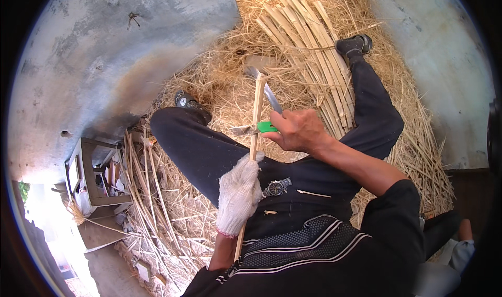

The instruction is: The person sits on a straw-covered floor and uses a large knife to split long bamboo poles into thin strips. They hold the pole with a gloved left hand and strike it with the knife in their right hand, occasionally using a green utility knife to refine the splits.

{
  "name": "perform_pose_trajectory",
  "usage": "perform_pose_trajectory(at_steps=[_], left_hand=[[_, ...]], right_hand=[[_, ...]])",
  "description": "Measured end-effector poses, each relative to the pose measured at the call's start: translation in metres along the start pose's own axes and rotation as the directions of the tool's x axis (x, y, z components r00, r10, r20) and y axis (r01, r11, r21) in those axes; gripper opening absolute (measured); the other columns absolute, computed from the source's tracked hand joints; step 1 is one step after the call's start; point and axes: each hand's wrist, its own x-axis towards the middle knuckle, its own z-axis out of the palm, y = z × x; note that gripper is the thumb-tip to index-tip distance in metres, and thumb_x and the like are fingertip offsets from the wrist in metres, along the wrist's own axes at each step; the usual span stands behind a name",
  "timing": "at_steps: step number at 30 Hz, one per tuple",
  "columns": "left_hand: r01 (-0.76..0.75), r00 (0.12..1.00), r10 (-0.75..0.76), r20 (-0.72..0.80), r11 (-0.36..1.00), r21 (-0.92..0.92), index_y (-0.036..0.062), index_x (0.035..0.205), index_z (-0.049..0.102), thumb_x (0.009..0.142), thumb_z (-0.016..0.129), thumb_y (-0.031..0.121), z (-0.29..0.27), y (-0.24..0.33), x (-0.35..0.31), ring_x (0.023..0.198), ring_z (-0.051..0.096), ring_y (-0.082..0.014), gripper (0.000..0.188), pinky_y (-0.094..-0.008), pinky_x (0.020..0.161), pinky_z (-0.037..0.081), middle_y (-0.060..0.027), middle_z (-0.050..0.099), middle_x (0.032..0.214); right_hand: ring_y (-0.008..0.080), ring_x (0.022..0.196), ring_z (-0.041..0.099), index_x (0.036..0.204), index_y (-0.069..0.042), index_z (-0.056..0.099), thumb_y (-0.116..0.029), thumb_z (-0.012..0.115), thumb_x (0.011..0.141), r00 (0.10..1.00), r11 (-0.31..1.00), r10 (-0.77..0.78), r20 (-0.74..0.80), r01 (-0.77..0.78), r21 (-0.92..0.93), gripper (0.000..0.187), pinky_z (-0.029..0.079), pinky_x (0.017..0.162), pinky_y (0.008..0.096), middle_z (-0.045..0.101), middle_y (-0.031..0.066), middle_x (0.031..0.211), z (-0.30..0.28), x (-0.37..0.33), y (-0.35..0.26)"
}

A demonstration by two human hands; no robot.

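Observation:
My left hand [238,195], in a white knitted glove, is closed around a narrow pale strip of bamboo or wood [258,103]. The strip stands up past the fist, and its lower end runs down along my forearm. My bare right hand [300,131] pinches the green handle [267,127] of a small knife, whose short blade [241,130] crosses the strip above the glove. A longer steel blade [271,96] passes behind the strip, its lower end at my right fingers; whether I grip it too, I cannot tell.
Long split strips [319,61] lie in a bundle on shavings beyond my right leg. Thinner strips [151,187] lie at the left beside a wooden stool-like frame [107,200] holding odds and ends. A wristwatch [276,187] rests on my lap. Another person's arm [464,231] shows at the lower right.

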Motion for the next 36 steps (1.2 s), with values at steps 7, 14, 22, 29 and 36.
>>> perform_pose_trajectory(at_steps=[7,14,22,29,36], left_hand=[[0.173,0.985,-0.172,0.033,0.985,-0.021,0.0028,0.126,0.062,0.102,0.053,0.024,-0.003,-0.008,-0.002,0.037,0.034,-0.0058,0.033,-0.0226,0.034,0.026,0.0018,0.044,0.054],[0.223,0.974,-0.185,0.132,0.893,-0.391,0.0013,0.108,0.064,0.099,0.052,0.021,-0.019,-0.008,0.012,0.034,0.044,-0.0084,0.025,-0.0205,0.030,0.030,-0.0035,0.055,0.054],[0.199,0.973,-0.115,0.200,0.858,-0.473,0.0000,0.120,0.063,0.100,0.053,0.026,-0.027,0.011,-0.010,0.039,0.047,-0.0090,0.034,-0.0203,0.035,0.033,-0.0050,0.059,0.060],[0.145,0.986,-0.098,0.137,0.909,-0.390,-0.0003,0.124,0.061,0.097,0.058,0.015,-0.033,0.020,-0.017,0.042,0.046,-0.0050,0.032,-0.0181,0.037,0.032,-0.0023,0.061,0.067],[0.186,0.981,-0.145,0.129,0.891,-0.414,0.0016,0.124,0.064,0.098,0.061,0.021,-0.033,0.027,-0.017,0.043,0.044,-0.0038,0.032,-0.0190,0.039,0.031,0.0006,0.058,0.062]], right_hand=[[0.0335,0.069,0.059,0.081,-0.004,0.059,-0.053,0.035,0.103,0.736,0.644,0.021,0.677,-0.528,0.554,0.058,0.046,0.072,0.0429,0.056,0.0147,0.061,0.014,-0.021,0.013],[0.0418,0.064,0.061,0.086,-0.003,0.055,-0.045,0.055,0.097,0.886,0.826,0.000,0.464,-0.261,0.499,0.043,0.045,0.061,0.0503,0.059,0.0204,0.067,-0.022,-0.023,-0.031],[0.0401,0.059,0.060,0.087,-0.005,0.054,-0.041,0.064,0.093,0.956,0.897,0.046,0.290,-0.167,0.408,0.038,0.045,0.052,0.0473,0.057,0.0180,0.065,-0.024,-0.017,-0.033],[0.0379,0.057,0.059,0.086,-0.005,0.054,-0.041,0.065,0.092,0.967,0.908,-0.017,0.255,-0.092,0.410,0.037,0.044,0.050,0.0454,0.057,0.0166,0.064,-0.033,-0.007,-0.035],[0.0384,0.057,0.059,0.085,-0.005,0.052,-0.037,0.065,0.093,0.966,0.852,0.044,0.253,-0.168,0.496,0.035,0.043,0.052,0.0458,0.057,0.0176,0.063,-0.028,-0.006,-0.044]])
